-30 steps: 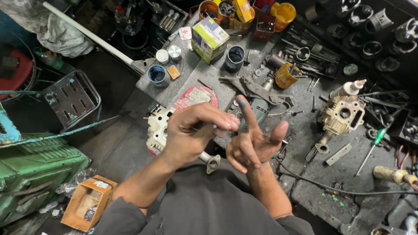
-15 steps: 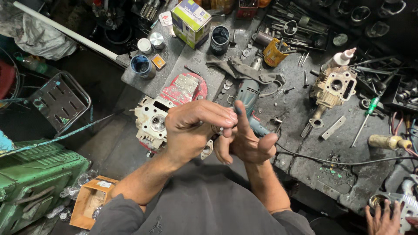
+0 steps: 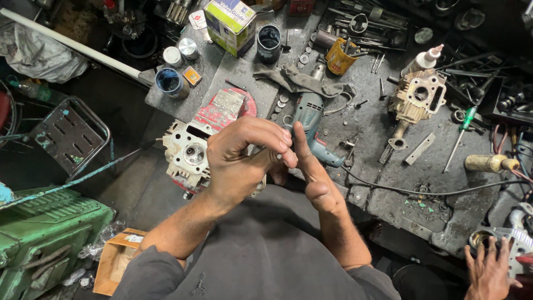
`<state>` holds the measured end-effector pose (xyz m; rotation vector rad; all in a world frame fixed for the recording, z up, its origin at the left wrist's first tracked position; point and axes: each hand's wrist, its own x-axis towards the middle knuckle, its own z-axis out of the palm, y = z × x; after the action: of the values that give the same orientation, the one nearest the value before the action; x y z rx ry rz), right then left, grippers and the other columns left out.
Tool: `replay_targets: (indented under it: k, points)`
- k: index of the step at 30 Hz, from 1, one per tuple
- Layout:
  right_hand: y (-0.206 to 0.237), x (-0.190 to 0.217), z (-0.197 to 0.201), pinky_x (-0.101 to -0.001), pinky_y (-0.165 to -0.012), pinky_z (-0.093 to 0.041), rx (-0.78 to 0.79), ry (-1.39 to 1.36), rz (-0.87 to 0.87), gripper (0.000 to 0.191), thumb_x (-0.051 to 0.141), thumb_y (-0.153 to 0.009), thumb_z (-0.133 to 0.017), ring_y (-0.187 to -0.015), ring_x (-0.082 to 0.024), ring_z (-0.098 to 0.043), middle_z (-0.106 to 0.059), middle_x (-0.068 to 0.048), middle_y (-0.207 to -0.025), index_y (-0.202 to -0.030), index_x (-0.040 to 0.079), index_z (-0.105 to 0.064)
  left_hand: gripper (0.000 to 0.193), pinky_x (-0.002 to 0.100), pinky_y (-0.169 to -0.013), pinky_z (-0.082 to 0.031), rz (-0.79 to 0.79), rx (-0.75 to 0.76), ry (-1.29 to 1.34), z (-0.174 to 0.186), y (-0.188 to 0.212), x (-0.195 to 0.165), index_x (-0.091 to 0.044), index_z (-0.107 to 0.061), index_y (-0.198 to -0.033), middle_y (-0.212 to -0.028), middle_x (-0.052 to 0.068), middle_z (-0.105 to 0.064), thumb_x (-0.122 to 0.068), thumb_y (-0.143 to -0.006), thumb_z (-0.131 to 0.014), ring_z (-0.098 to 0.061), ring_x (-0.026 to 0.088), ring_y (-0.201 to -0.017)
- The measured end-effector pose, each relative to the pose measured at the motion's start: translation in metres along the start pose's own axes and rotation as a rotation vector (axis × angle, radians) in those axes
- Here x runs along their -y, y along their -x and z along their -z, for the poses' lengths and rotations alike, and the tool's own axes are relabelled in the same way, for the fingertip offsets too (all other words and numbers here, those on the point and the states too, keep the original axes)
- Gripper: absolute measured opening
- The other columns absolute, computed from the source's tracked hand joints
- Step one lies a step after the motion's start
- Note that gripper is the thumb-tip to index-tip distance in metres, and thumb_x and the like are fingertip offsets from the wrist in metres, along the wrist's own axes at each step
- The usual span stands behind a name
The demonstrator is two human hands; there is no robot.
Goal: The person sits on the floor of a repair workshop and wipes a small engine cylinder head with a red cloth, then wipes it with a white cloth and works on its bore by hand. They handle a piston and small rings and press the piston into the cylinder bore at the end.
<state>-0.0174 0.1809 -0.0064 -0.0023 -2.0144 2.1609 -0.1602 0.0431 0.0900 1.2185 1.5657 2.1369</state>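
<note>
Head view: left hand (image 3: 239, 161) curled, fingertips pinching at the tip of the right hand (image 3: 311, 172), whose fingers are extended and flat; something small may sit between them, too hidden to tell. Both hover above a whitish engine head (image 3: 186, 153) clamped in a red vise (image 3: 222, 111), blue drill (image 3: 311, 119) just beyond. Another person's hand (image 3: 488, 272) rests bottom right on a metal part (image 3: 513, 239).

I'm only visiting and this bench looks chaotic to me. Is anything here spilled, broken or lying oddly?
Nothing looks spilled or broken. The electric drill lies on its side among loose washers, with a crumpled grey rag draped at its nose. The left hand and right hand meet just above it.
</note>
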Motion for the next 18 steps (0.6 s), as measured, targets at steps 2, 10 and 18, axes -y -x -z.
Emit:
replay_targets:
  k: [2,10,18]
  points:
    - [0.001,0.002,0.0,-0.0396,-0.113,-0.044,-0.016,0.05,0.004,0.135,0.102,-0.075,-0.028,-0.119,-0.022,-0.055,-0.043,-0.017,-0.159,-0.169,0.009,0.002,0.019,0.027,-0.08,-0.063,-0.032,-0.004,-0.056,-0.001,0.0,0.002,-0.004,-0.066,-0.101,-0.108,0.01,-0.069,0.013,-0.096,-0.073,-0.074,0.016,-0.09]
    - [0.0,0.003,-0.001,-0.0385,-0.099,-0.052,-0.005,0.171,0.034,0.126,0.096,-0.085,-0.032,-0.107,-0.023,-0.06,-0.062,-0.016,-0.133,-0.167,0.008,0.004,0.026,0.027,-0.082,-0.06,-0.042,-0.027,-0.118,0.001,0.004,0.008,-0.005,-0.063,-0.099,-0.103,0.007,-0.068,0.014,-0.089,-0.078,-0.071,0.014,-0.091]
    - [-0.011,0.002,0.003,-0.0343,-0.074,-0.055,-0.12,0.715,0.324,0.097,0.068,-0.102,-0.051,-0.083,-0.025,-0.067,-0.069,-0.011,-0.105,-0.171,0.015,-0.007,0.03,0.026,-0.085,-0.059,-0.032,-0.05,-0.022,0.005,0.012,0.017,-0.004,-0.059,-0.098,-0.104,0.008,-0.064,0.016,-0.086,-0.078,-0.067,0.013,-0.094]
